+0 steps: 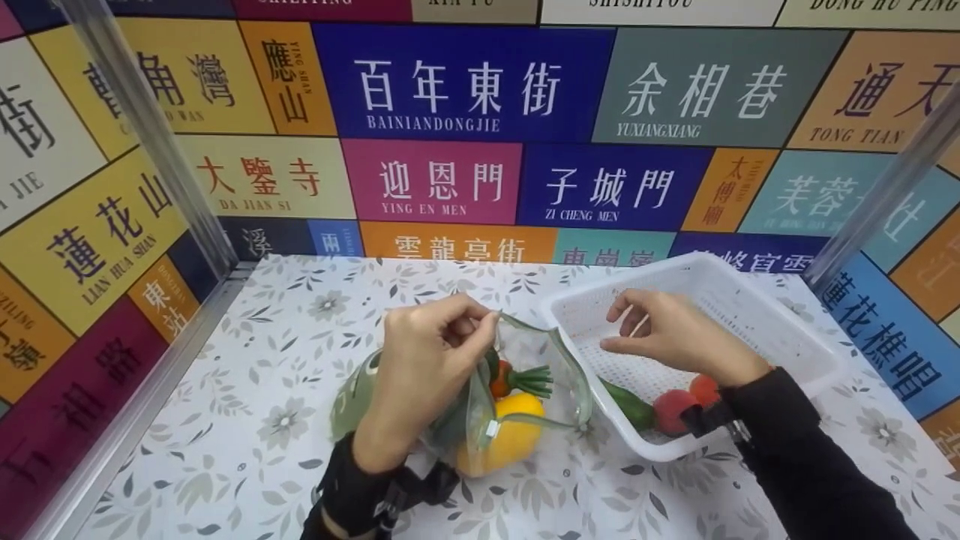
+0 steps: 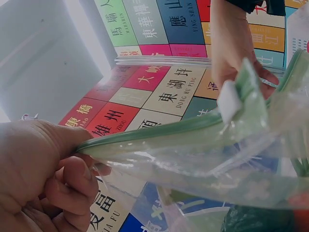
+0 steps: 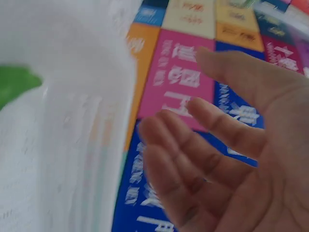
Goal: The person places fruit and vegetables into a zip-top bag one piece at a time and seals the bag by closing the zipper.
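mid-transfer between zip bag (image 1: 480,405) and white basket (image 1: 750,322), by the look of it. left hand (image 1: 431,360) pinching the bag's green rim, mouth held up and open near the table's middle; yellow pepper (image 1: 506,435) and carrot (image 1: 501,379) inside. right hand (image 1: 675,337) above the basket at the right edge, fingers loose and apart, gripping nothing. next reach probably needs the mouth kept wide. cucumber (image 1: 630,405) and tomatoes (image 1: 675,411) crowding the basket's near corner.

Your counter (image 1: 262,420) wears a floral-print cover; lying directly on it are a clear zip bag (image 1: 559,360) of vegetables and, just right, a white basket (image 1: 787,330).
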Demonstrator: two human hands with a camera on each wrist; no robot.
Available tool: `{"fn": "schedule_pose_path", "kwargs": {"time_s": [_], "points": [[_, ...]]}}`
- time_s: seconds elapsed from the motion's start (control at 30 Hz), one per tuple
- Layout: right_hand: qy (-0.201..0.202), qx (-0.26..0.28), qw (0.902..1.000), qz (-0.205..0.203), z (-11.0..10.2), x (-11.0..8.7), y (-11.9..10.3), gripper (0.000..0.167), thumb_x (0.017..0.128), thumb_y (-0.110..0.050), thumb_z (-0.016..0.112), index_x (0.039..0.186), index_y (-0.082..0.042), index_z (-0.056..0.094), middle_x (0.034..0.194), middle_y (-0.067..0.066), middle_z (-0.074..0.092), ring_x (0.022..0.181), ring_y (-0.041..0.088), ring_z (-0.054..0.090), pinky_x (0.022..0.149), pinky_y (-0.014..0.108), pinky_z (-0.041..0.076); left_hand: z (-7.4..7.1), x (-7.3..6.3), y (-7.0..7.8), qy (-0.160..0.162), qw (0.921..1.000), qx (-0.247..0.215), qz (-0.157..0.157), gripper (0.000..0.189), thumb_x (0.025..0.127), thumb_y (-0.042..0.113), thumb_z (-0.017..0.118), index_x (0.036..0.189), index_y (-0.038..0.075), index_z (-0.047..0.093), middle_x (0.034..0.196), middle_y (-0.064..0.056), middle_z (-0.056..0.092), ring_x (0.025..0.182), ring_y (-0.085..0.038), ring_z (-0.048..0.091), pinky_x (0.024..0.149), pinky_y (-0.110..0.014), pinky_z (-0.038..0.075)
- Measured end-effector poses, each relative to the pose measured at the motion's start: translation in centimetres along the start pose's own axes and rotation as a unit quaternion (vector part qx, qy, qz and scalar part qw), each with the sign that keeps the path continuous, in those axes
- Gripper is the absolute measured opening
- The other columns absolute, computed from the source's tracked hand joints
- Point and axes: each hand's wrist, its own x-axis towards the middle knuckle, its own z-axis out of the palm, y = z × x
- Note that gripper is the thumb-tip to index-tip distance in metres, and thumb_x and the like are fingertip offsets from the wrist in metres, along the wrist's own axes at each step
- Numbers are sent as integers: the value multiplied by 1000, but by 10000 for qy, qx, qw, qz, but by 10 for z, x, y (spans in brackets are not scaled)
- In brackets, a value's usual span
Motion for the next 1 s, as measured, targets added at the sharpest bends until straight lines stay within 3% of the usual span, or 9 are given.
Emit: {"fn": "schedule_pose_path", "kwargs": {"time_s": [0.17,0.37,0.57,0.7,0.83,1.0], "points": [[-1080,-444,9925,367,9,8,27,48,87,-37,88,118,-5,70,104,16,77,95,28,71,81,45,62,0,0,0,-12,10000,1,-24,9,95,8,78,86,8,80,68,0,71,58,-6,57,58,-20,56],[-2127,-909,9704,692,17,13,34,48,82,-41,90,110,-5,76,101,9,76,89,20,66,78,38,56,0,0,0,-31,10000,18,-58,9,95,8,78,87,8,81,68,0,70,58,-6,56,58,-19,55],[-2389,-1321,9563,1049,20,17,32,46,80,-42,91,106,-7,76,106,8,74,89,22,61,77,39,55,0,0,0,-60,9999,25,-105,9,95,8,78,87,8,81,68,0,70,58,-6,55,59,-19,55],[-2519,-1270,9507,1291,27,21,31,39,77,-38,93,97,-8,77,91,1,69,80,20,57,68,33,50,0,0,0,-82,9999,-35,-114,9,96,8,78,87,8,81,69,0,71,58,-6,57,60,-20,57],[-2629,-1348,9471,1250,39,26,32,26,73,-28,94,85,-9,81,77,-4,62,71,15,52,62,27,43,-1,1,0,-77,9999,-56,-131,9,95,8,78,87,8,81,69,0,72,59,-6,58,60,-20,58],[-2651,-1418,9460,1213,48,28,33,19,72,-21,93,79,-10,80,75,-4,66,71,15,53,64,26,44,-2,1,0,-91,9998,-25,-171,9,95,8,77,88,8,81,69,0,71,59,-7,58,61,-20,57]]}}
